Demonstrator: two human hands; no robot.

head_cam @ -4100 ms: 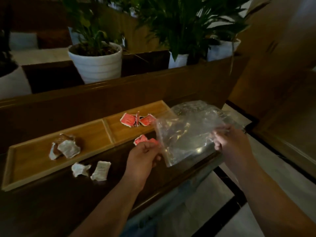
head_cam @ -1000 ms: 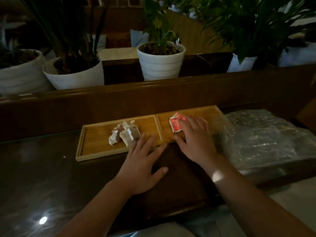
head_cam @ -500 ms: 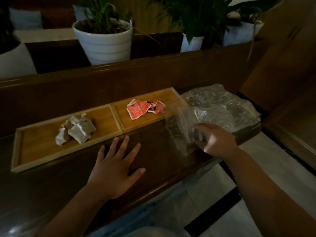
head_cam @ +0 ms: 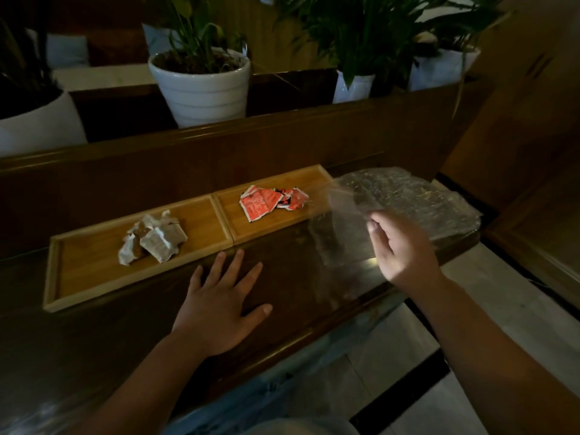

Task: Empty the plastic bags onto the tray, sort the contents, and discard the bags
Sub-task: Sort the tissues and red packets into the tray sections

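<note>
Resting flat on the dark wooden counter [head_cam: 298, 293] at lower centre of the frame: left hand [head_cam: 219, 309], palm down, fingers spread, holding nothing, fingertips just short of the near rim of the wooden tray [head_cam: 53, 277]. Raised at right of centre: right hand [head_cam: 405, 249], fingers drawn together on the upper edge of a clear plastic bag [head_cam: 339, 240], apparently pinching it, though blur and dim light leave the exact contact unclear. Hanging from that hand down to the counter, just right of the tray's right end: the bag, limp and see-through. Lying behind it at right of frame, on the counter's far right end: a heap of further clear plastic bags [head_cam: 417, 199], crumpled and flattened. Stretching from left of centre toward upper right: the tray, split by a ridge into two compartments. Piled in the left compartment: white packets [head_cam: 157, 243], creased, some showing brown patches. Piled in the right compartment: red packets [head_cam: 270, 200], overlapping one another, well apart from the white pile. Standing beyond the raised wooden ledge along the top of the frame: white plant pots [head_cam: 201, 89] holding green leafy plants. Showing at lower right, below the counter edge: pale floor [head_cam: 489, 312] crossed by dark bands.
</note>
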